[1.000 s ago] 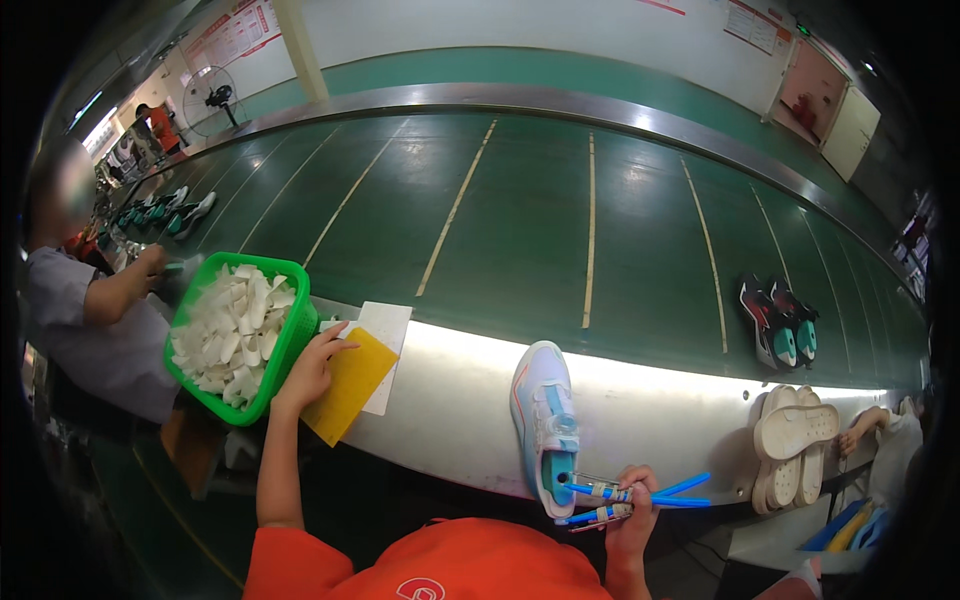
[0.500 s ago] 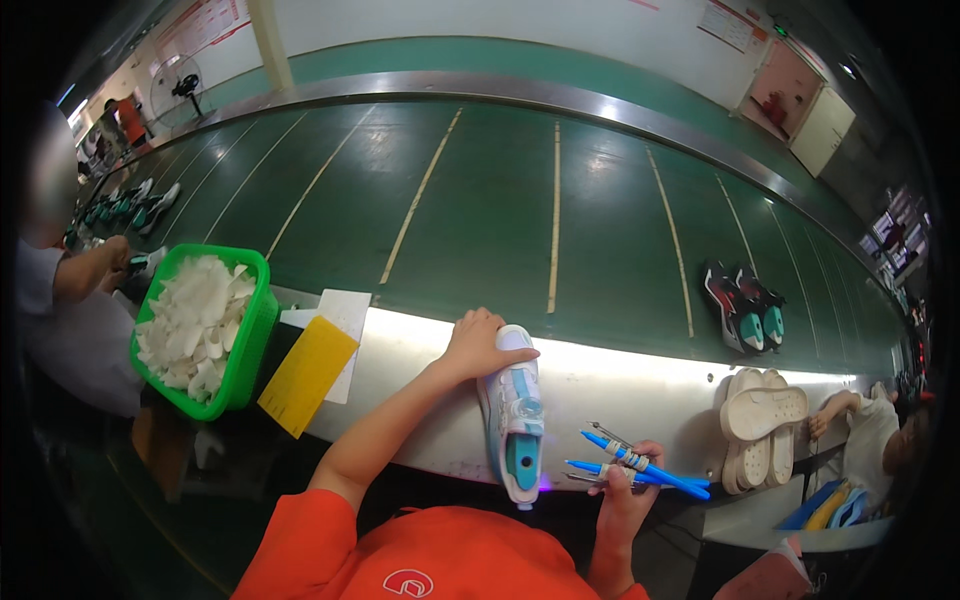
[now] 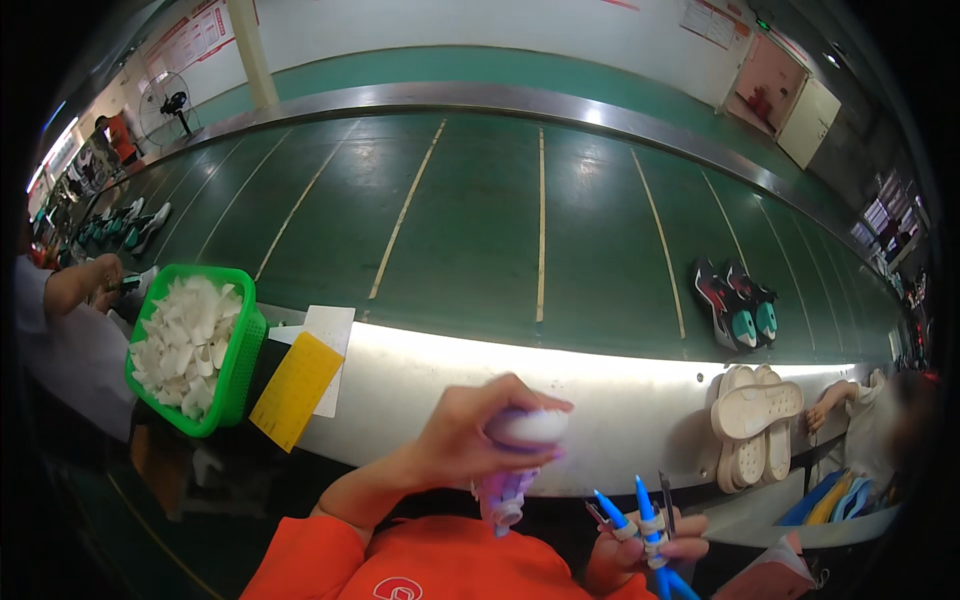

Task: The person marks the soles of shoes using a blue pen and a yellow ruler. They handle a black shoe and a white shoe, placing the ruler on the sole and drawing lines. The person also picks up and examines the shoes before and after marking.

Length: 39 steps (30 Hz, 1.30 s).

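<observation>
My left hand (image 3: pixel 462 432) is closed round the toe end of a white and light-blue shoe (image 3: pixel 534 428). The shoe is tipped up close to my body, its rounded white toe uppermost and the rest hanging below, partly hidden by my fingers. At the lower right, my right hand (image 3: pixel 683 541) grips two blue pens (image 3: pixel 645 500) wrapped with pale bands, together with thin dark pointed tools. Their tips point upward, beside the shoe and apart from it.
A green basket (image 3: pixel 246 352) of white scraps stands left, next to a yellow card (image 3: pixel 294 392) and a white sheet (image 3: pixel 332 330). Pale soles (image 3: pixel 757 412) are stacked right on the metal ledge. Dark shoes (image 3: pixel 735 308) sit on the green conveyor (image 3: pixel 470 230). Co-workers flank me.
My left hand has raised the shoe off the metal ledge and brought it nearer my body, toe up. The pens in my right hand have turned from pointing left to upward.
</observation>
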Available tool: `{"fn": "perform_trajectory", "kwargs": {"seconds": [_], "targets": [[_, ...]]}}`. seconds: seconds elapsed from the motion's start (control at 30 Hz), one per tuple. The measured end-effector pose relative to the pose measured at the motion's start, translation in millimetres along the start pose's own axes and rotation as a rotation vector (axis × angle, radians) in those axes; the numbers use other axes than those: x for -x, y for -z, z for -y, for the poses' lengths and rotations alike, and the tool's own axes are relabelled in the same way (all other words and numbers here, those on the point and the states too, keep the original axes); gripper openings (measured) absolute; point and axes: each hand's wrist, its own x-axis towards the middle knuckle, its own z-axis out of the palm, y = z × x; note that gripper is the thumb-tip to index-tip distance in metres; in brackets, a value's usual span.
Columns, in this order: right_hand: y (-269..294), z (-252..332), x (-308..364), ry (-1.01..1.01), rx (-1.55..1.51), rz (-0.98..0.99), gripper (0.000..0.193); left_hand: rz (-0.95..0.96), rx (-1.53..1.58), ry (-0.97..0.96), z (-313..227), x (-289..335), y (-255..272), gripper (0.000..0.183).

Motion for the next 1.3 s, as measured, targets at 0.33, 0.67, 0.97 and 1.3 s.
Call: {"fn": "perform_trajectory", "kwargs": {"seconds": [0.33,0.67,0.97,1.3], "targets": [[-29,17,-25,0.09,-0.387,0.317,0.038,-0.043,-0.125,0.033,-7,3,-3,0.043],[-38,-9,-17,0.267,-0.472,0.387,0.036,-0.028,-0.058,0.072,0,2,2,0.045],[-39,-13,-18,0.314,-0.471,0.384,0.037,-0.027,-0.06,0.057,5,1,2,0.045],[-42,-1,-36,0.304,-0.489,0.462,0.027,-0.005,-0.065,0.043,2,2,2,0.044]]}}
